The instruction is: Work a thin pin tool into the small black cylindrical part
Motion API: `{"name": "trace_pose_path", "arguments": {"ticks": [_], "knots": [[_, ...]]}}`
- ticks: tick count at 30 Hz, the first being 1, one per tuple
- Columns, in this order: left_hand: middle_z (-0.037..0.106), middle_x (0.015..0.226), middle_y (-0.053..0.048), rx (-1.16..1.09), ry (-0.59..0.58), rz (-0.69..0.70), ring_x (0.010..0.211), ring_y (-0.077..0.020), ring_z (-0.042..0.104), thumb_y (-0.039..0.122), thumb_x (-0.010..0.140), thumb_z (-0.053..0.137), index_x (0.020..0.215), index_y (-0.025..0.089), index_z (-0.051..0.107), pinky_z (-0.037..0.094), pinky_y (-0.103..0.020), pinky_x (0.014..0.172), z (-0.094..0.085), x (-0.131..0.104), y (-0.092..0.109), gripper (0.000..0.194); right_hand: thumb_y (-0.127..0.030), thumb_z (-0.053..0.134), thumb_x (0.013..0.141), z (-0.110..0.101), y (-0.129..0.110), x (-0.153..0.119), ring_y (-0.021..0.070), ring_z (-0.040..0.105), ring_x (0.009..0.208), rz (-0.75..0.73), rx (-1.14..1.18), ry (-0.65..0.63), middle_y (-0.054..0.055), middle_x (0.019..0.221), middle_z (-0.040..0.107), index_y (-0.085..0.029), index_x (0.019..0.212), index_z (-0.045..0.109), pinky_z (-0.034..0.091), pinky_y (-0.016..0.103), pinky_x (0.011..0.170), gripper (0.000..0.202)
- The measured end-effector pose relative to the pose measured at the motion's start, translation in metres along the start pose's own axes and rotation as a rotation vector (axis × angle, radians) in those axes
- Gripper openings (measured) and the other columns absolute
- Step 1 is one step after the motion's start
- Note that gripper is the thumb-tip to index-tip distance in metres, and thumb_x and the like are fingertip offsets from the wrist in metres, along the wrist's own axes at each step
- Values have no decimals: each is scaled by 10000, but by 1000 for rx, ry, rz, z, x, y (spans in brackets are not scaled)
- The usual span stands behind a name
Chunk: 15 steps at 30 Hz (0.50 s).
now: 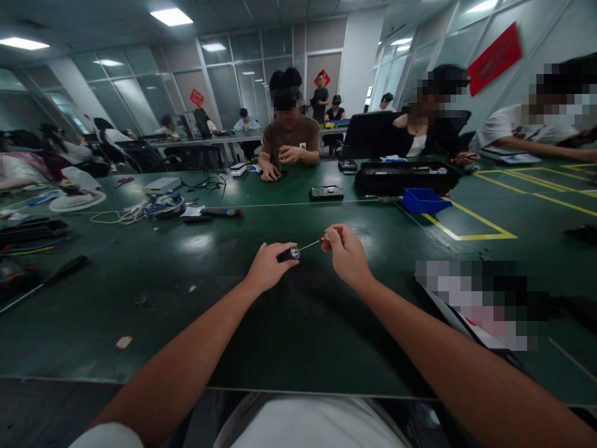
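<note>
In the middle of the head view, above the green tabletop (289, 336), my left hand (267, 269) is closed around a short black cylinder (289, 254) with a pale patterned end face. That end face points toward the right and toward me. My right hand (346, 254) pinches the red handle of a thin screwdriver (311, 244). Its slender metal shaft runs left to the end of the cylinder. Whether the tip touches the face or stops just short, I cannot tell. My fingers hide most of the screwdriver's handle and part of the cylinder.
Farther back lie a circuit-board device (326, 193), a blue bin (425, 201) and a long black tray (405, 178). Cables (161, 206) and a dark pen-like tool (219, 213) are left of centre. A long screwdriver (68, 269) lies far left. A person (291, 140) works opposite.
</note>
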<state>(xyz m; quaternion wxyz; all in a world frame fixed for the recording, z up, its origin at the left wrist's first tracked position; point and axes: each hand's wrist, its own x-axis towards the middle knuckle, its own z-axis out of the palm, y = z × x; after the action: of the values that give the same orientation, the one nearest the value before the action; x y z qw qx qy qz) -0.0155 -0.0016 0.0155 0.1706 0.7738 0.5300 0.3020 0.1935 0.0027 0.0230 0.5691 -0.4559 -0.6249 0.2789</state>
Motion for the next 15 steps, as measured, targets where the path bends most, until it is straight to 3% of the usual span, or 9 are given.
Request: {"name": "trace_pose_path", "arguments": {"ticks": [10, 15], "knots": [[692, 1240, -52, 42, -33, 44, 1179, -266, 598, 336, 853, 705, 1270, 292, 655, 230, -573, 1169, 1, 0, -2, 422, -393, 381, 1002, -4, -13, -5, 204, 648, 721, -162, -249, -88, 32, 766, 662, -236, 980, 526, 452, 338, 691, 215], [705, 1190, -51, 43, -69, 82, 1123, -253, 616, 327, 851, 703, 1250, 273, 671, 376, -488, 1084, 3, 1, -2, 403, -370, 375, 995, -5, -14, -3, 213, 627, 683, -184, -355, -96, 40, 755, 652, -239, 943, 517, 418, 339, 654, 200]]}}
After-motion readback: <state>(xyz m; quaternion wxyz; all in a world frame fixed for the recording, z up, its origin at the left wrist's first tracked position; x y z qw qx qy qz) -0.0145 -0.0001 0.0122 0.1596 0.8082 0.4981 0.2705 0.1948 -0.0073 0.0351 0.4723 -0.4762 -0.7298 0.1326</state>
